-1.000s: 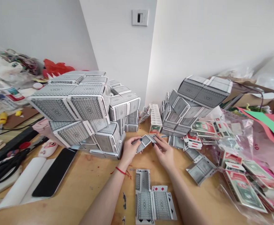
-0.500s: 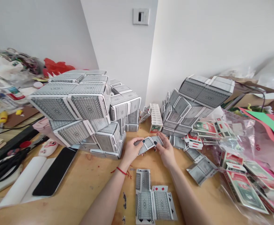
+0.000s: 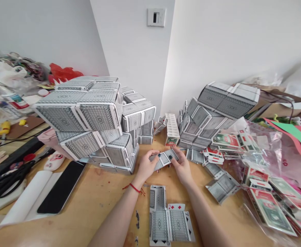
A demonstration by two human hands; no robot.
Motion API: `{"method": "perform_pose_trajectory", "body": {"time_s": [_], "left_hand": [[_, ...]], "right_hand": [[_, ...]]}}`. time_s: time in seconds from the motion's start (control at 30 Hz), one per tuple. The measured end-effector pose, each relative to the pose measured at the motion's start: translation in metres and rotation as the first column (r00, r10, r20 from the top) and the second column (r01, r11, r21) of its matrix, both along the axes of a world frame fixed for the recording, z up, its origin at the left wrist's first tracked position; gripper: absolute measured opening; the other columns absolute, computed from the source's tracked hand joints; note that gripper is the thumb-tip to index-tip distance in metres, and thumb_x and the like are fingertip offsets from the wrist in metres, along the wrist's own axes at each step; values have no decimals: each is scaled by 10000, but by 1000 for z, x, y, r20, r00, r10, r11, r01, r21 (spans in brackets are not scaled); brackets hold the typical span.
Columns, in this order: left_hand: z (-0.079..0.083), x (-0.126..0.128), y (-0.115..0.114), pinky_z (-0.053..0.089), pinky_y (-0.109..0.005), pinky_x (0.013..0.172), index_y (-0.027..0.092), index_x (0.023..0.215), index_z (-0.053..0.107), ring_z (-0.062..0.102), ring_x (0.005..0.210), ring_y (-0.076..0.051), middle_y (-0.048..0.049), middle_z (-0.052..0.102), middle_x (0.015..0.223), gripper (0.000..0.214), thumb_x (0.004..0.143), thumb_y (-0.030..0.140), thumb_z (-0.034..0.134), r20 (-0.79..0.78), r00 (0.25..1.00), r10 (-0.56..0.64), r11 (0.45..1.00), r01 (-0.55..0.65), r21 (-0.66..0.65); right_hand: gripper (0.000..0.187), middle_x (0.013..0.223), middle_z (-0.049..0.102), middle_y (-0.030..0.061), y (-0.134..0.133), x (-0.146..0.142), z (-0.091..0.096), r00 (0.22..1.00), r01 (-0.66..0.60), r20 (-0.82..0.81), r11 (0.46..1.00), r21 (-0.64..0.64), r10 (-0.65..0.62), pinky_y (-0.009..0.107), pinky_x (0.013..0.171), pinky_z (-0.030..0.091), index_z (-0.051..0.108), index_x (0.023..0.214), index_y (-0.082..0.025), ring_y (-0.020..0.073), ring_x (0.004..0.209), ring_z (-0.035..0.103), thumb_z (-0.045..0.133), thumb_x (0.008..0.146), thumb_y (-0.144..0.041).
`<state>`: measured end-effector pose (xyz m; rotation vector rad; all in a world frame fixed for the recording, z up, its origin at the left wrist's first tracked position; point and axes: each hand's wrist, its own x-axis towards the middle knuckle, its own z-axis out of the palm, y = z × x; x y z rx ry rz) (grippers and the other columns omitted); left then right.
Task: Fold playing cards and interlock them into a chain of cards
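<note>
Left hand (image 3: 145, 167), right hand (image 3: 183, 168), grips clamped on folded cards (image 3: 164, 159), fingers hiding ends

Bare forearms (image 3: 113, 219) reaching forward, left hand (image 3: 145, 167) and right hand (image 3: 182, 168) close together, fingers (image 3: 177, 158) curled in a pinch, dark-painted nails, red cord (image 3: 133, 187) around left wrist

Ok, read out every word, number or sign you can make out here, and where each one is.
"5": corner of the upper playing card.
"7": corner of the right playing card.
"6": bottom edge of the left playing card.
Red diamonds: the card end between them.
Print on the banknote-style cards and card backs: too small to read.
</note>
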<state>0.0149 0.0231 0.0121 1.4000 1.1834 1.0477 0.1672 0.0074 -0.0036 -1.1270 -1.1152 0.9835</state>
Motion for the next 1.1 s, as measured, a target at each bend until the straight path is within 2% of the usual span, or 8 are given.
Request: {"method": "perform_pose_trajectory", "body": {"time_s": [0.1, 0.27, 0.4, 0.57, 0.7, 0.83, 0.93, 1.1], "left_hand": [[-4, 0, 1, 458, -151, 387, 155, 997, 546, 576, 854, -178, -85, 582, 998, 265, 759, 250, 480, -10, 1000, -1, 999, 2, 40], [-7, 0, 2, 508, -249, 633, 162, 977, 549, 565, 886, -166, -73, 592, 987, 227, 780, 205, 445, -57, 998, 36, 991, -28, 129], [-5, 1, 0, 463, -296, 769, 172, 983, 537, 561, 885, -155, -60, 594, 988, 227, 800, 181, 403, -96, 994, 46, 988, -31, 151], [-3, 2, -1, 408, -300, 841, 185, 977, 527, 538, 943, -155, -52, 588, 996, 217, 806, 172, 394, -125, 989, 74, 981, -50, 186], [-4, 0, 1, 391, -306, 861, 185, 1003, 490, 520, 977, -152, -59, 565, 1031, 223, 809, 157, 383, -121, 979, 165, 959, -130, 251], [-6, -3, 2, 402, -309, 847, 179, 994, 487, 530, 949, -155, -66, 569, 1004, 210, 806, 158, 395, -137, 966, 222, 935, -170, 312], [-6, -4, 1, 408, -308, 836, 185, 958, 516, 540, 935, -161, -59, 587, 982, 200, 806, 153, 389, -204, 961, 185, 942, -114, 316], [-4, -5, -1, 413, -296, 822, 190, 949, 530, 545, 922, -157, -54, 594, 984, 218, 811, 143, 368, -214, 970, 118, 951, -49, 304]], "right_hand": [[447, 1185, 490, 108, -1, -2, -1, 999, -33, -6, 999, -1, 33, 269, 465, 508, 459, 1164, -219, 192, 774, 575, 509, 731, -318], [428, 1083, 554, 98, -5, -7, 3, 994, -112, -7, 993, -44, 112, 285, 468, 516, 464, 1164, -226, 138, 597, 570, 501, 746, -310], [499, 1236, 463, 100, -4, -7, 3, 994, -105, -28, 994, -18, 104, 306, 520, 534, 420, 1210, -233, 214, 858, 587, 526, 729, -309], [523, 1220, 495, 100, -2, -7, -4, 998, 30, 49, 1000, 2, -30, 412, 824, 472, 463, 1193, -182, 249, 1080, 488, 577, 696, -297], [541, 1046, 599, 76, -4, -8, -1, 994, -100, -61, 986, -135, 93, 390, 623, 544, 452, 1184, -197, 214, 742, 628, 590, 686, -358], [543, 648, 609, -20, -8, -10, 8, 976, -194, -134, 965, -177, 172, 268, 405, 489, 381, 1143, -201, 136, 416, 572, 606, 681, -377], [504, 532, 550, -80, -11, -12, 10, 971, -220, -132, 958, -185, 197, 205, 319, 410, 316, 1076, -232, 113, 335, 521, 594, 689, -396], [539, 550, 562, -80, -15, -14, 14, 958, -281, -109, 939, -199, 264, 180, 313, 376, 241, 1148, -246, 97, 336, 503, 534, 729, -415]]}}
